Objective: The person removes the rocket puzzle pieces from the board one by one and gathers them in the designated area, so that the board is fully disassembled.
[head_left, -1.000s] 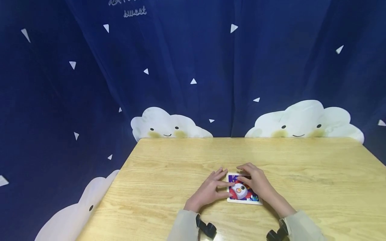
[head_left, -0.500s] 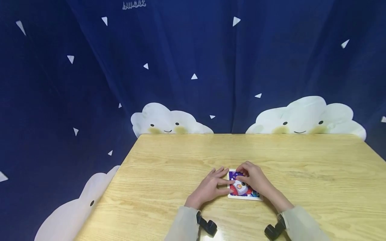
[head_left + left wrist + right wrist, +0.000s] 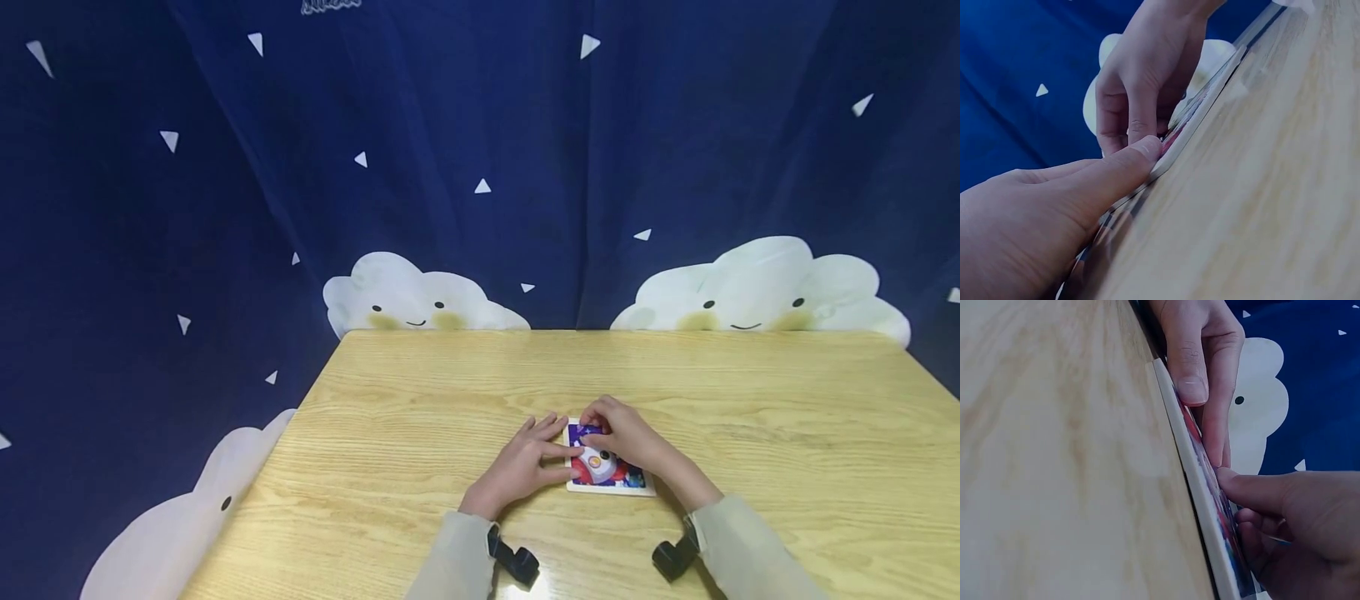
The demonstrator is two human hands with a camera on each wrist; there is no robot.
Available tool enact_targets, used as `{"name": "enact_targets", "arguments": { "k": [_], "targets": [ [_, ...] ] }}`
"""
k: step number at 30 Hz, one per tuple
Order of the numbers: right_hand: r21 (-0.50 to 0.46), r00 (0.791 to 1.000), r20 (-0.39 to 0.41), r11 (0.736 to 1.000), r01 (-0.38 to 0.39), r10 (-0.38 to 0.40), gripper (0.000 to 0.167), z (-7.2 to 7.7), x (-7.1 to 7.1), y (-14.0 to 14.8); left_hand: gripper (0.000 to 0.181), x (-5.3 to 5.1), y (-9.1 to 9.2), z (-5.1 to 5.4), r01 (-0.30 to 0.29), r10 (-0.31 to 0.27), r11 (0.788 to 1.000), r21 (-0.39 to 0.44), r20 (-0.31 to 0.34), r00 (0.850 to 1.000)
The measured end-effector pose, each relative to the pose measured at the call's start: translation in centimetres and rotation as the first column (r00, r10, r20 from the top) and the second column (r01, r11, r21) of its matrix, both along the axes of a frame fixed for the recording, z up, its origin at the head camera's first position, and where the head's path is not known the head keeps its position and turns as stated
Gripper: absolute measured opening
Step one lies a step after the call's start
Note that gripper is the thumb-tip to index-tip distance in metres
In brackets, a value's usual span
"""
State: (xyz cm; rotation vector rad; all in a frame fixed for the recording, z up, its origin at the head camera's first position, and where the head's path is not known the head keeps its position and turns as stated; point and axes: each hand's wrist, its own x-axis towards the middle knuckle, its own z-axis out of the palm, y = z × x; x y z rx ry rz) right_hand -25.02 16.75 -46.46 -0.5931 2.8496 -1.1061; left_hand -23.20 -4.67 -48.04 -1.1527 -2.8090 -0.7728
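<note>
A small square picture board with a white border lies flat on the table. Its picture shows a round white figure with red parts on purple. My left hand rests at the board's left edge, fingers spread and fairly straight, with two digits on the picture. In the left wrist view its thumb presses the border. My right hand reaches over the board's upper right, fingers bent and thumb on the picture's upper part. In the right wrist view its thumb touches the surface; whether a piece is between thumb and fingers is hidden.
The wooden table reaches back to a dark blue curtain printed with white triangles and smiling clouds. A black wrist camera mount is on the left cuff, and another black mount is on the right.
My right hand has shifted left and a little away over the picture, its thumb and fingers drawing closer together. The left hand keeps its place on the board. The head view has tilted down slightly.
</note>
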Motion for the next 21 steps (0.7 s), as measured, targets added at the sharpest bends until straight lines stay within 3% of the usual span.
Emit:
{"name": "enact_targets", "arguments": {
  "k": [12, 21],
  "targets": [
    [0.044, 0.995, 0.026, 0.994, -0.102, 0.101, 0.011, 0.58, -0.24, -0.07, 0.038, -0.03, -0.06, -0.08, -0.001, 0.001, 1.000, -0.007, -0.009, 1.000],
    [0.030, 0.995, 0.007, 0.995, -0.099, 0.099, 0.012, 0.22, -0.33, -0.18, 0.037, -0.12, -0.08, -0.16, -0.005, 0.005, 1.000, -0.018, -0.016, 1.000]
  ]
}}
